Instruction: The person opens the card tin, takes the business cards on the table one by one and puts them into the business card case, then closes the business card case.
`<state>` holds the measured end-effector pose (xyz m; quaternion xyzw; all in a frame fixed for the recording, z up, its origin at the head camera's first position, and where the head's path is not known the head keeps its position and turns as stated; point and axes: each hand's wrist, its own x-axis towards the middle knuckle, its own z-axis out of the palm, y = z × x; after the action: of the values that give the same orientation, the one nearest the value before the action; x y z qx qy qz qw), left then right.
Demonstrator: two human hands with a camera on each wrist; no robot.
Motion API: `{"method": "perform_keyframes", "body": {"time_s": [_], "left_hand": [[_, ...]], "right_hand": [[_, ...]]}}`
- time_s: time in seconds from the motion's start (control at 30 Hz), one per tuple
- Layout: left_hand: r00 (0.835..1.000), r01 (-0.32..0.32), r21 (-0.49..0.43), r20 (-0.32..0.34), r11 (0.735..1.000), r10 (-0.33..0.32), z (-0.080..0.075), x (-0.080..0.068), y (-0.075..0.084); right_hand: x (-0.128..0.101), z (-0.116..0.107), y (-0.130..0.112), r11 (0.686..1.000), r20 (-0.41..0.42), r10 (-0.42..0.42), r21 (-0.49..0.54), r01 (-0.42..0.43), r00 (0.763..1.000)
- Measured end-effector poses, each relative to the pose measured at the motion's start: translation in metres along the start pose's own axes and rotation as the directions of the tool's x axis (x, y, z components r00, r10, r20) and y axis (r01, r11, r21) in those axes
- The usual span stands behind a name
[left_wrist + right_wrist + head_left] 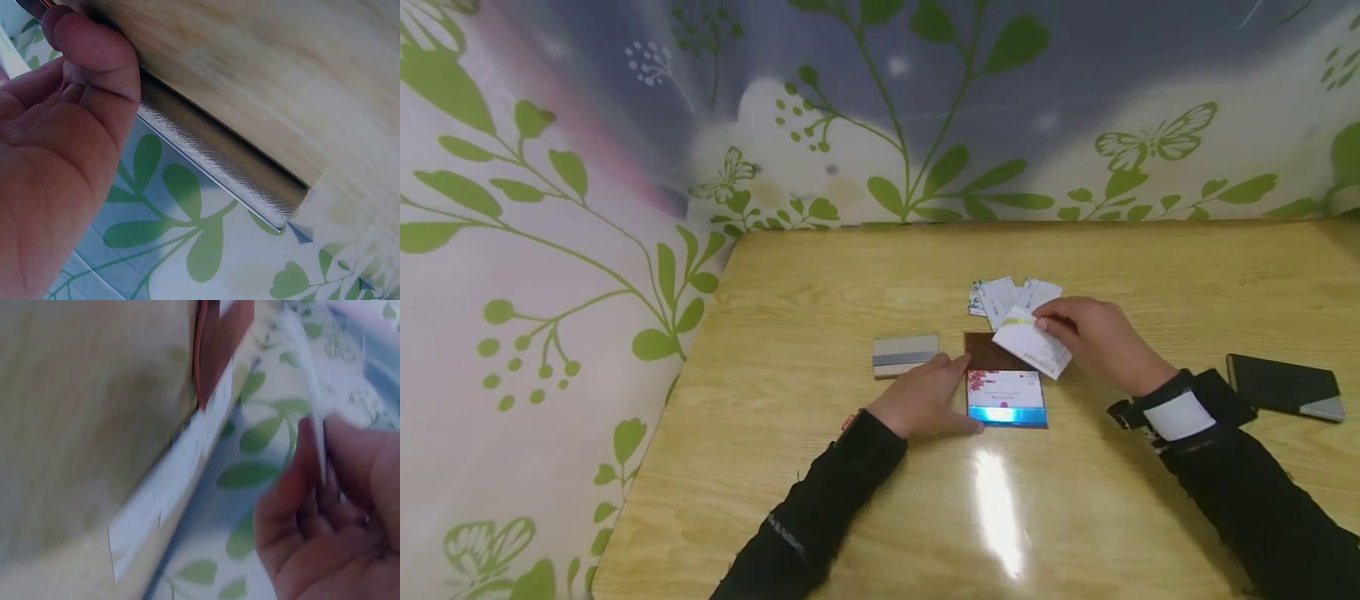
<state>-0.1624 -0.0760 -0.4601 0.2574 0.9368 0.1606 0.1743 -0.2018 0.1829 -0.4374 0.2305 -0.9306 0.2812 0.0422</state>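
An open brown card case [1004, 380] lies flat on the wooden table [820, 275], with a card showing pink flowers and a blue band in its near half. My left hand [925, 398] rests on the table against the case's left edge, fingers fairly straight. My right hand [1090, 333] pinches a white card [1033, 343] above the case's far half. In the right wrist view the white card [309, 381] is seen edge-on between the fingers, near the brown case [219, 344]. A loose pile of white cards [1003, 296] lies behind.
A closed silver-grey card case [906, 354] lies left of my left hand, also visible as the grey case [219, 169] in the left wrist view. A black and grey case [1285, 387] lies at the right. Leaf-patterned walls [550, 250] close in the table's left and back.
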Motion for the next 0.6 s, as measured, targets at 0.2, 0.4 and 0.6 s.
{"method": "perform_keyframes", "body": {"time_s": [0.2,0.4,0.6], "left_hand": [[1.000,-0.005,-0.018,-0.009,1.000,0.005,-0.002,-0.001,0.000],[1.000,0.001,-0.035,-0.007,0.999,-0.001,0.000,-0.002,-0.001],[1.000,-0.007,-0.027,-0.007,1.000,0.007,0.001,-0.003,-0.001]], "right_hand": [[0.000,0.026,-0.011,0.996,0.100,-0.088,0.020,0.086,0.991],[0.001,0.034,-0.018,0.994,0.086,-0.104,-0.037,0.107,0.991],[0.003,0.038,-0.023,0.979,0.174,-0.168,-0.086,0.185,0.970]]}}
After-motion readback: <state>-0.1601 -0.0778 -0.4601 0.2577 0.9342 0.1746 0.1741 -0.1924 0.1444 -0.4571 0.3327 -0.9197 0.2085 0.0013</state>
